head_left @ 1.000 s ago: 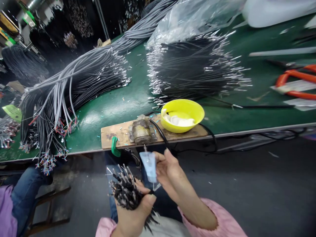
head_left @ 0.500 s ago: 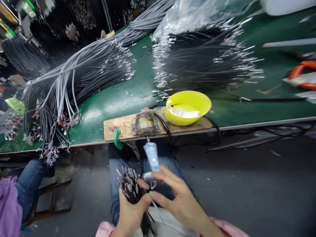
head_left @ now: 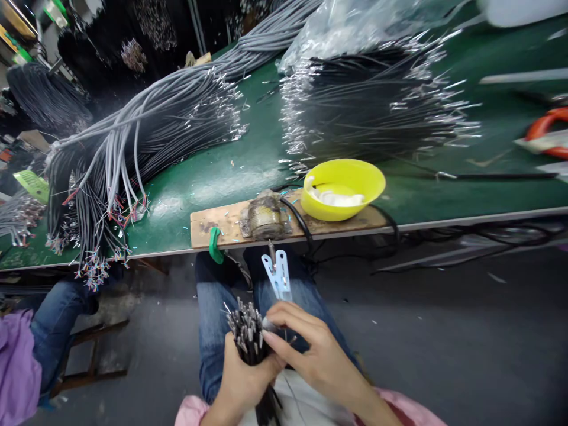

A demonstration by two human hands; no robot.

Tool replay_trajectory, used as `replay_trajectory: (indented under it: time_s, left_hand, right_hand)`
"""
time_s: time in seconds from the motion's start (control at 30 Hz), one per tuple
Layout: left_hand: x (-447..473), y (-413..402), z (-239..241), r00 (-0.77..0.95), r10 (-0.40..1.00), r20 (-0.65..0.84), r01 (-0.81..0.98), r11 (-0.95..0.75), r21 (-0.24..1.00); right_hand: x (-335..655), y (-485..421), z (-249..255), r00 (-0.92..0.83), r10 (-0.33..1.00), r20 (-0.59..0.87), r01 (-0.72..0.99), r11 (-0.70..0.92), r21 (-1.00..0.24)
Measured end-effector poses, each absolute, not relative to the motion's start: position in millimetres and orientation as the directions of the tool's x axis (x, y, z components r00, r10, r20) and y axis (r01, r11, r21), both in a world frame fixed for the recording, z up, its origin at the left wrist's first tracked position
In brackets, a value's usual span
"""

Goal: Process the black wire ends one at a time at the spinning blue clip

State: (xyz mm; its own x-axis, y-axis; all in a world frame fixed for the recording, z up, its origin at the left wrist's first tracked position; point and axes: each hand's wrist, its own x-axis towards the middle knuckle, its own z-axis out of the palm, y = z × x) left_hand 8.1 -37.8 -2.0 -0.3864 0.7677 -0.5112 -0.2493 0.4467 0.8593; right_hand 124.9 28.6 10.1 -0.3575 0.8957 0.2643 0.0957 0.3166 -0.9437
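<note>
So, a fat bundle of black cables (head_left: pixel 248 332) is gripped in the left hand (head_left: pixel 244 378), fingers wrapped round it, silvery tips pointing up and away, all held above the lap. Thumb and index finger of the right hand (head_left: pixel 317 358) are brought almost together right beside those tips; something pale is seen at the fingertips, but whether a single cable is pinched there can't be told.

Just past the hands, a light-blue plastic clothespin (head_left: pixel 283 284) is fitted by the metal shaft (head_left: pixel 271 248) of a grubby little motor (head_left: pixel 265 220). That's mounted on a wooden board (head_left: pixel 202 228) at the table edge, with a green clamp (head_left: pixel 216 245) fixed near one end and a yellow bowl (head_left: pixel 370 183) of white stuff set on the other.

Further out, the green tabletop (head_left: pixel 177 198) is loaded with a pile of black cables with stripped-looking ends (head_left: pixel 364 112), partly covered by a clear plastic bag (head_left: pixel 331 35), plus long grey cables (head_left: pixel 177 86) off to the left.
</note>
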Motion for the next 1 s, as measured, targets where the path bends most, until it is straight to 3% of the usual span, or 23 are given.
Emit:
replay_trajectory:
  time_s: [0.37, 0.8, 0.9, 1.0]
  left_hand:
    - [11, -38, -11, -0.261, 0.788, -0.558, -0.311, 0.479, 0.821]
    - [15, -36, -15, -0.281, 0.779, -0.56, -0.38, 0.445, 0.811]
    - [14, -36, -13, -0.286, 0.778, -0.56, -0.384, 0.442, 0.811]
    - [13, -36, -8, -0.291, 0.776, -0.559, -0.384, 0.441, 0.812]
  right_hand:
    - [117, 28, 5, -0.243, 0.948, 0.204, 0.096, 0.233, -0.968]
    - [112, 31, 5, -0.14, 0.981, 0.132, -0.002, 0.133, -0.991]
    - [111, 30, 3, -0.125, 0.99, 0.066, -0.006, 0.066, -0.998]
    - [111, 29, -4, -0.158, 0.984, -0.088, -0.077, -0.101, -0.992]
